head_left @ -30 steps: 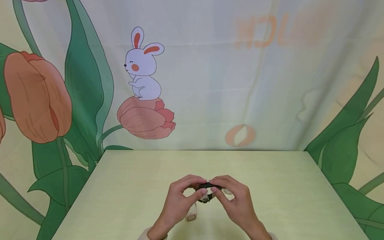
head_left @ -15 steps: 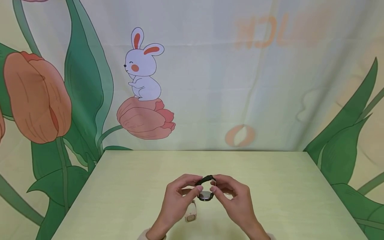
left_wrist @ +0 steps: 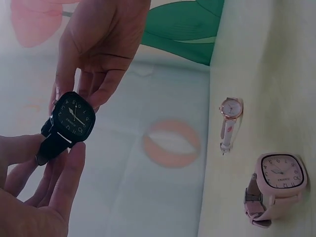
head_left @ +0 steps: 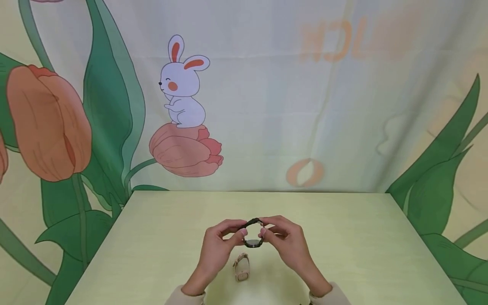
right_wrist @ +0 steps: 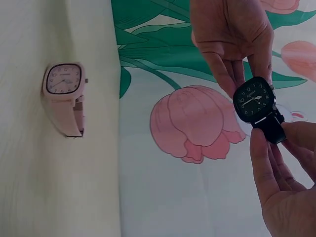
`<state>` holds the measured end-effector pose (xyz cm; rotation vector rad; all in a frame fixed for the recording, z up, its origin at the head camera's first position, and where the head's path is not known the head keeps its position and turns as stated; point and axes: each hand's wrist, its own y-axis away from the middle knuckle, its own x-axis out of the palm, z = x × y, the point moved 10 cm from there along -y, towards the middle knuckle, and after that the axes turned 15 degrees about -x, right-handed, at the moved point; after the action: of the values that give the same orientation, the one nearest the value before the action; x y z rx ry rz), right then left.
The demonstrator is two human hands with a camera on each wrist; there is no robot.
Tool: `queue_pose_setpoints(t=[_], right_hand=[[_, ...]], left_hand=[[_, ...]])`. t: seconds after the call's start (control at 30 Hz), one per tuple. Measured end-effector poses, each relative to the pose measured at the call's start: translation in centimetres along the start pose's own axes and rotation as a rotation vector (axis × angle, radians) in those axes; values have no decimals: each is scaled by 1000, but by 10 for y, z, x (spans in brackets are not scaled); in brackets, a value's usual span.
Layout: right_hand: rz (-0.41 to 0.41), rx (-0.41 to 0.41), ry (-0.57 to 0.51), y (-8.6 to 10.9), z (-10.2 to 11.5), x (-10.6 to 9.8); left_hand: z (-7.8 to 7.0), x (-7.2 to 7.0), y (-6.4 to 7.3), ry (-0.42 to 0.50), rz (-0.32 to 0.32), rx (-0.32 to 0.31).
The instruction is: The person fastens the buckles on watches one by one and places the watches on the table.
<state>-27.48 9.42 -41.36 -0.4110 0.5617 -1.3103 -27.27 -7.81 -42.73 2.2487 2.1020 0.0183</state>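
Observation:
A black wristwatch (head_left: 253, 243) with a squarish dark dial is held up above the table, its strap forming a loop. My left hand (head_left: 217, 245) pinches the strap on one side, thumb below and fingers above. On the opposite side my right hand (head_left: 287, 239) pinches it too. The left wrist view shows the watch's dial (left_wrist: 74, 118) with light numerals. Below the hands, a pink square-faced watch (head_left: 242, 275) rests on the table with its strap looped. A small round-faced watch (left_wrist: 231, 108) with a pale strap lies nearby in the left wrist view.
The pale yellow-green table (head_left: 160, 254) ends at a straight far edge. Behind it hangs a cloth backdrop (head_left: 259, 106) printed with tulips, leaves and a white rabbit.
Both hands have risen and shifted slightly left with the black watch. Its loop has turned and spread wider, showing the dial's lower side. The pink watch is now uncovered in the head view.

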Motion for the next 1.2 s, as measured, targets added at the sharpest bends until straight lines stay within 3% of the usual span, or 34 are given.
queue_pose_setpoints(t=[0.23, 0.43, 0.7, 0.83, 1.2], right_hand=[[59, 92, -29, -5, -38, 13], [55, 194, -56, -7, -68, 23], [-6, 298, -149, -5, -96, 31], [-15, 340, -146, -4, -110, 34], [-17, 442, -171, 8, -154, 43]], left_hand=[[27, -11, -20, 47, -28, -91], [46, -20, -31, 61, -70, -160], [66, -25, -41, 86, -37, -233], [79, -27, -47, 95, -19, -279], [104, -30, -63, 41, -60, -305]])
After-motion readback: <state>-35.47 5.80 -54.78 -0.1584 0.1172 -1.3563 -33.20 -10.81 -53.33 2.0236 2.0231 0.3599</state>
